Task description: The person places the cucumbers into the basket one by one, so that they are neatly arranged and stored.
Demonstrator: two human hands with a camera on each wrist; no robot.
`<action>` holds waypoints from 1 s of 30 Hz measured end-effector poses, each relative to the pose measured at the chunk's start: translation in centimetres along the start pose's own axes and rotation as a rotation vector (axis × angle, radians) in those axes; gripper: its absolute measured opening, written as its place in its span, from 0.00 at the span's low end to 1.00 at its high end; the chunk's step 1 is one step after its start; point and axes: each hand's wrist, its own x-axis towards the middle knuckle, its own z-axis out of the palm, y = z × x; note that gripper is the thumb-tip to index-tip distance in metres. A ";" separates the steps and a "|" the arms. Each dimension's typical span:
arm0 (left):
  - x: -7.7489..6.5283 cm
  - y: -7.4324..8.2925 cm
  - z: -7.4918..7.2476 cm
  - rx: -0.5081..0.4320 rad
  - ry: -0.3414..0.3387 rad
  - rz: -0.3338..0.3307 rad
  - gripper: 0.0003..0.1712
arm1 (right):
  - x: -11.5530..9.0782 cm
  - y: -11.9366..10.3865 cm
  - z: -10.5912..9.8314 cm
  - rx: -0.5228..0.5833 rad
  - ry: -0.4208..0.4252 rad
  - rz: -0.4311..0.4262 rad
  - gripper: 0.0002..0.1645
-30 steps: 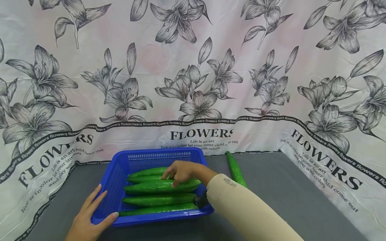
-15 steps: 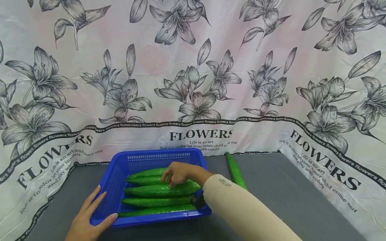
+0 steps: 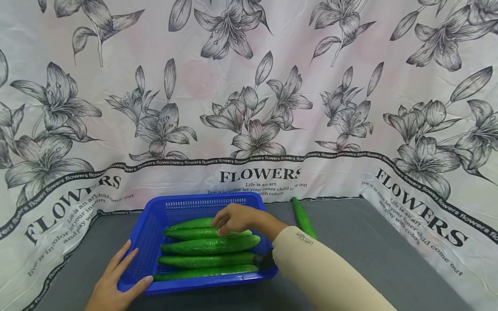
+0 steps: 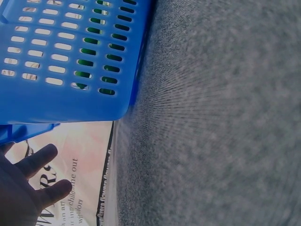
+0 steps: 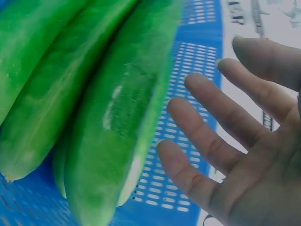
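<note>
A blue perforated plastic basket (image 3: 202,281) stands on the grey tabletop with several long green cucumbers lying crosswise in it, among them a thick middle cucumber (image 3: 210,245). My left hand (image 3: 116,278) rests at the basket's front left corner, thumb on the front rim and straight fingers spread along the left side. Over the rear cucumbers is my right hand (image 3: 238,218), holding nothing. In the right wrist view its loosely bent fingers (image 5: 202,127) are spread and apart from the nearest cucumber (image 5: 120,103). My right hand and forearm cover the rear cucumbers' right ends.
One more cucumber (image 3: 303,218) lies on the tabletop (image 3: 350,242) right of the basket, partly behind my right sleeve (image 3: 327,268). A flower-printed cloth (image 3: 249,108) hangs behind and at both sides. A dark device (image 3: 265,260) sits at my right wrist.
My right hand has dipped onto the cucumbers, then lifted off and back a little, so the middle cucumber's right end shows. My left hand has stayed at the basket's corner.
</note>
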 end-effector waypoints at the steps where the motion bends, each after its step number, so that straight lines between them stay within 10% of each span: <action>1: 0.0 0.0 0.0 -0.001 0.002 -0.001 0.49 | -0.3 0.0 -0.2 0.022 0.021 -0.011 0.17; 19: 0.0 -0.1 0.1 0.011 0.011 -0.009 0.49 | -7.9 0.7 -1.3 0.386 0.401 -0.285 0.23; 30: 0.2 0.1 0.0 0.014 -0.025 -0.036 0.50 | -11.7 2.2 -0.1 0.430 0.650 -0.367 0.23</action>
